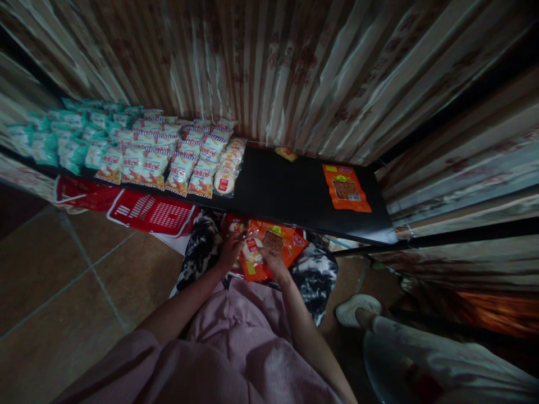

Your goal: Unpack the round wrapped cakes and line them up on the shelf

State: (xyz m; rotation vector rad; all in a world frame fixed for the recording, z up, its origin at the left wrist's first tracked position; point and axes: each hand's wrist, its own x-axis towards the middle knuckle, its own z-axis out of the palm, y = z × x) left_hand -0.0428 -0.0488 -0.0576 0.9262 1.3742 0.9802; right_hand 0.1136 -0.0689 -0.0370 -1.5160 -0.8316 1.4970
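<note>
A clear packet with a round white cracker [252, 249] and a red label is between my hands, above my lap. My left hand [229, 251] pinches its left edge with bent fingers. At its right edge, my right hand [273, 261] has fingers and thumb closed on the wrapper. Beneath lie orange snack bags [290, 244] with a yellow and green label, partly covered by the right hand. Another round cracker packet [236, 226] shows just beyond the left hand.
On the black shelf [278, 185] stand teal packets [73, 151], white shrimp-print packets [154, 165], a row of cracker packets [225, 179], a small yellow packet [286, 153] and an orange bag [346, 188]. Red baskets [151, 213] sit below. Another person's shoe [357, 308] is at right.
</note>
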